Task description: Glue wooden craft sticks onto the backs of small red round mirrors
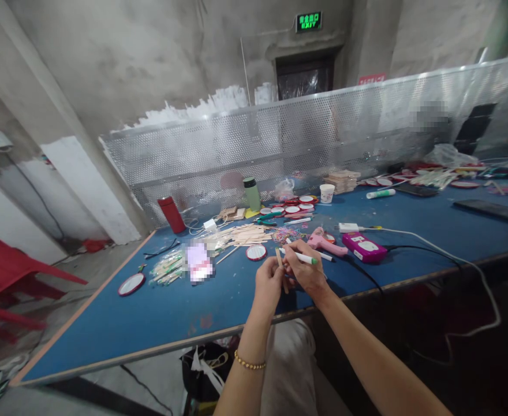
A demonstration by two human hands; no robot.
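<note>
My left hand (268, 283) pinches a narrow wooden craft stick (279, 258) upright, just above the near edge of the blue table. Closed around a white marker pen with a green end (303, 256), my right hand (308, 274) sits right beside it. The pen's tip points at the top of the stick; whether they touch, I cannot tell. Beyond my hands lie a round, red-rimmed white disc (256, 252) and a pile of loose craft sticks (249, 234). A pink glue gun (323, 241) rests behind my right hand.
A purple box (363, 247) with cables stands to the right. Farther back are a red bottle (171, 215), a green bottle (251, 196), a paper cup (327, 193) and teal-handled pliers (269, 218). Bundled green-tipped sticks (167, 267) lie left. A perforated metal panel (219, 147) borders the table.
</note>
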